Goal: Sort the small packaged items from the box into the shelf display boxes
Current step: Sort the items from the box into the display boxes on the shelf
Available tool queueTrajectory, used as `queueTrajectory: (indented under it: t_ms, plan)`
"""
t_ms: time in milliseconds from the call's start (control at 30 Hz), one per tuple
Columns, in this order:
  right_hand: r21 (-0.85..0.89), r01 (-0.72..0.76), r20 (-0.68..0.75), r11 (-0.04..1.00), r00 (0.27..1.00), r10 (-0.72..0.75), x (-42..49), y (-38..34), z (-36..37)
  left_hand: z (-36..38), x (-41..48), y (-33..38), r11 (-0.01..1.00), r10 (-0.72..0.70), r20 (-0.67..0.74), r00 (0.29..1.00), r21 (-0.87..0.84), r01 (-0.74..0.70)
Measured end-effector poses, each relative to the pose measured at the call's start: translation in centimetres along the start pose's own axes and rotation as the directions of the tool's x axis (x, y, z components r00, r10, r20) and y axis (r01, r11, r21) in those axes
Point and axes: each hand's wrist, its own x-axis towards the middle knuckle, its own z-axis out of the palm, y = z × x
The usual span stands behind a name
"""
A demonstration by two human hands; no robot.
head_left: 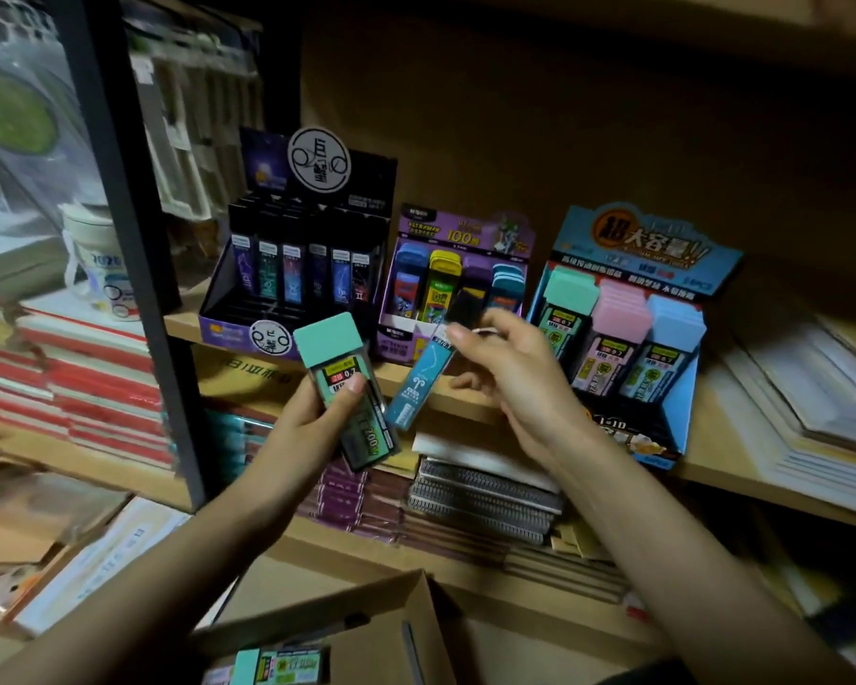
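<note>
Left hand (312,427) gripped the mint-capped case (339,373) mid-body; right hand (510,378) pinched the slim blue case (416,388) by its end. Both likely light, rigid, slick; flat sides grip best.

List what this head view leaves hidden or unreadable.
- Cardboard box: contents mostly cut off by the bottom edge, head view.
- Slim blue case: top end hidden behind the right hand; print blurred.
- Mint-capped case: label partly covered by the left hand.
- Blue display box: small print too blurred.
</note>
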Motion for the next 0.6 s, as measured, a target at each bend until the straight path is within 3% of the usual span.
queueTrajectory:
  t_ms: [200,467,600]
  plan:
    - [-0.194,0.228,-0.184,0.954,0.947,-0.264,5.3,-3.8,-1.2,-3.1,1.8,0.8,1.0,0.026,-0.076,0.997,-0.01,-0.026]
    - [-0.371,0.332,0.055,0.867,0.94,-0.337,12.0,-4.4,5.9,-7.7,1.5,1.9,0.998,0.032,-0.199,0.979,-0.051,-0.043]
    - [-0.588,0.35,0.08,0.73,0.922,-0.378,13.9,-2.8,9.0,-9.4,1.1,2.0,0.999,0.025,-0.227,0.974,-0.036,-0.035]
